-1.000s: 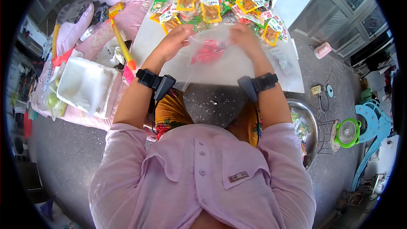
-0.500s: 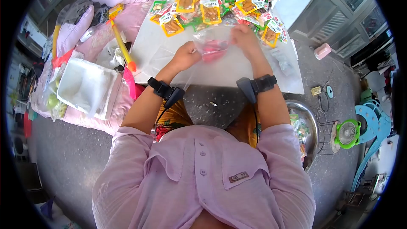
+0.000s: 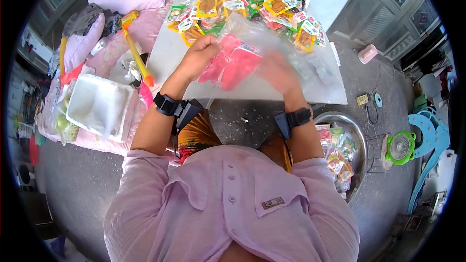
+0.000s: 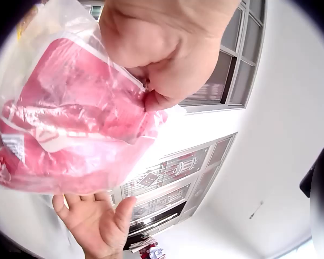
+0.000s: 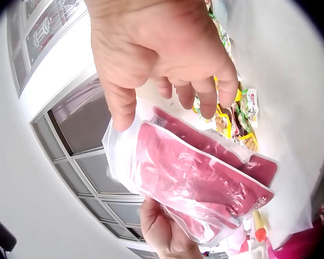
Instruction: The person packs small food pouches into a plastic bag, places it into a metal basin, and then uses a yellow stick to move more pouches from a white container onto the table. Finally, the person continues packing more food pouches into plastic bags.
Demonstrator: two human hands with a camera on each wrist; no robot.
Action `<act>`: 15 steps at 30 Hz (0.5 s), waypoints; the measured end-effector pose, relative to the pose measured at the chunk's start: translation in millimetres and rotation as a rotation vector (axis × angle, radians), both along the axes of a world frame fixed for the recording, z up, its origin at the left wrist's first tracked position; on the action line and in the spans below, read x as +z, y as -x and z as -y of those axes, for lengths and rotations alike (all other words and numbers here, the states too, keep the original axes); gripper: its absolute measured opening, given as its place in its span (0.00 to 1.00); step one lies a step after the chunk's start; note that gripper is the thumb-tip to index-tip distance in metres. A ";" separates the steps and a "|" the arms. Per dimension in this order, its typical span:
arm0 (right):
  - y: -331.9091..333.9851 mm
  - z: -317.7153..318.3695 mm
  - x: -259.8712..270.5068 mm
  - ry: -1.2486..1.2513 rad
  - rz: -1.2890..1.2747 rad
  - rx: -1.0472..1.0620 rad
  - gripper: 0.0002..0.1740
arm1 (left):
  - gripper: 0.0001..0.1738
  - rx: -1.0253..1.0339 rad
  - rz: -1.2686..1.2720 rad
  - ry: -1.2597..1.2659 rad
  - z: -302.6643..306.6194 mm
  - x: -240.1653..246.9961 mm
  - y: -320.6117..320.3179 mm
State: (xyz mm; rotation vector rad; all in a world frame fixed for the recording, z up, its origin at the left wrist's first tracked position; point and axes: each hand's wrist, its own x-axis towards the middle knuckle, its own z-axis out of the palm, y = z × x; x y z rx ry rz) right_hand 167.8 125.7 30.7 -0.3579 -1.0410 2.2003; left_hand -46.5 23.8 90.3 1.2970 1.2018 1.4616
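Clear bag (image 3: 239, 23): one
Red packets (image 3: 232, 64): at least two — inside
Left hand (image 3: 200, 58): curled, pinching bag
Right hand (image 3: 280, 72): wide — fingers apart

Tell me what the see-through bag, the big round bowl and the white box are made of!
The bag looks like thin, shiny plastic: it's clear and crinkly. The bowl seems to be smooth metal, because its silvery rim gleams. The box is probably foam, with thick, dull white walls, but I can't be sure.
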 end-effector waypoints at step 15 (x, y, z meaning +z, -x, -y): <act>-22.2 49.3 1.3 -0.346 0.130 -0.131 0.14 | 0.17 -0.227 0.459 0.139 38.0 -30.5 -52.2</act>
